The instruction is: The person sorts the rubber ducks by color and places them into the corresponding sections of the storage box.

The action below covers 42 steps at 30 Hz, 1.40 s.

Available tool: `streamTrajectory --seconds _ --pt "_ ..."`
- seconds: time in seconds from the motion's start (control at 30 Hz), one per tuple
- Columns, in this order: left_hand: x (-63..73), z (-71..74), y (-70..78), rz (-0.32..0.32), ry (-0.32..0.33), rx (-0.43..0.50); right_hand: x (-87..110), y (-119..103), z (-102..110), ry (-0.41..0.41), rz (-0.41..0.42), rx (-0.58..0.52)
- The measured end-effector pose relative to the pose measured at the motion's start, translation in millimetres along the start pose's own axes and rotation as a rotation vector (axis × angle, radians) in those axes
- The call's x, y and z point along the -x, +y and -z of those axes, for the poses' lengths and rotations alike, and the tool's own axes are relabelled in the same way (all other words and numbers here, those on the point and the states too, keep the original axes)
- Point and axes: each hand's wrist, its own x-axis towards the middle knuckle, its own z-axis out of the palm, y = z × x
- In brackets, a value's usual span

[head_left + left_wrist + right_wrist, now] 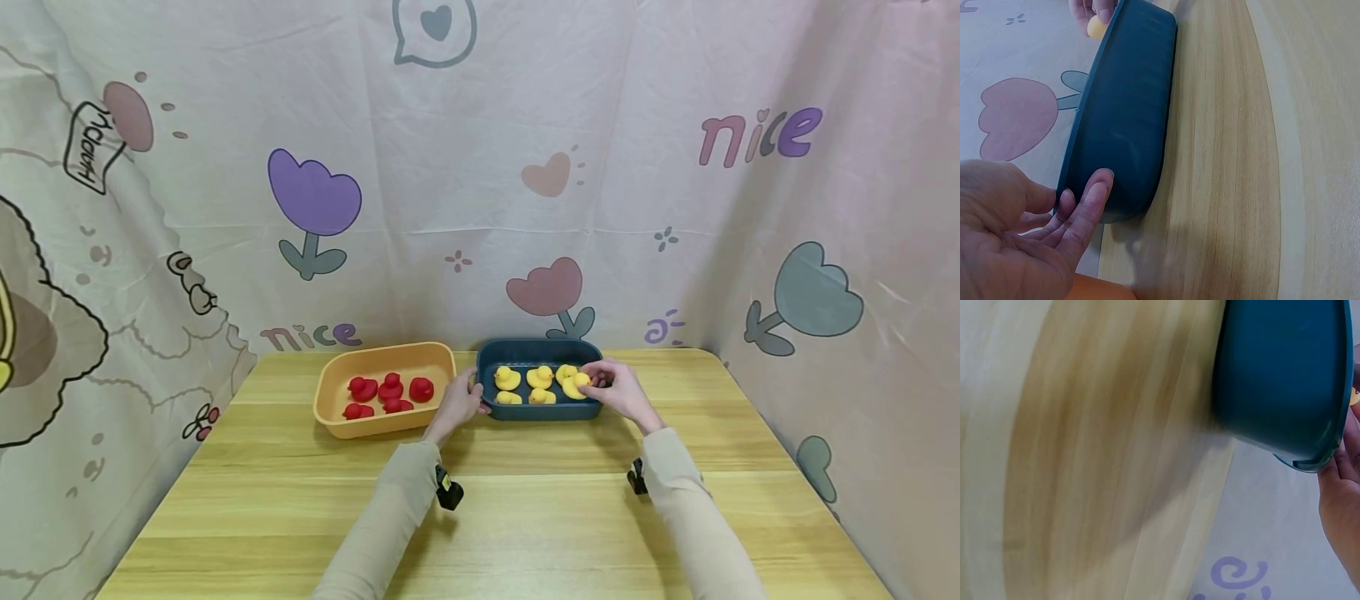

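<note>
Your left hand (456,403) flat-fingered against blue tub (540,412) at 9 o'clock; right hand (619,388) pinching yellow duck (576,383) at 3 o'clock.

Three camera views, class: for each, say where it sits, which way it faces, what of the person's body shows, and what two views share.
Head: worn on the head, looking forward and down at the wooden table, orange tub of red ducks and blue tub of yellow ducks; both sleeved arms show.
Left wrist: low beside the left hand, whose fingers touch the blue tub's end.
Right wrist: low by the table, facing the tub's outside; the right hand shows at the edge.
Shared: both wrist views show the blue tub.
</note>
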Motion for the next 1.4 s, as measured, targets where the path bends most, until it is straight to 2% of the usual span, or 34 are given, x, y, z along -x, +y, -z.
streamTrajectory --seconds 0.4,0.7,1.1,1.4 --pt "-1.8 -0.7 -1.1 -0.008 0.007 -0.011 -8.4 3 -1 -0.067 0.043 0.064" --pt "-1.1 -1.2 -1.8 -0.016 0.008 -0.014 -13.0 3 -2 -0.1 0.077 0.163" --pt "-1.5 -1.3 -3.1 -0.044 0.014 -0.052 -16.3 4 -2 -0.129 0.051 0.208" --pt "0.1 -1.2 -1.4 -0.039 0.015 -0.037 -16.2 3 -3 -0.155 0.041 0.213"
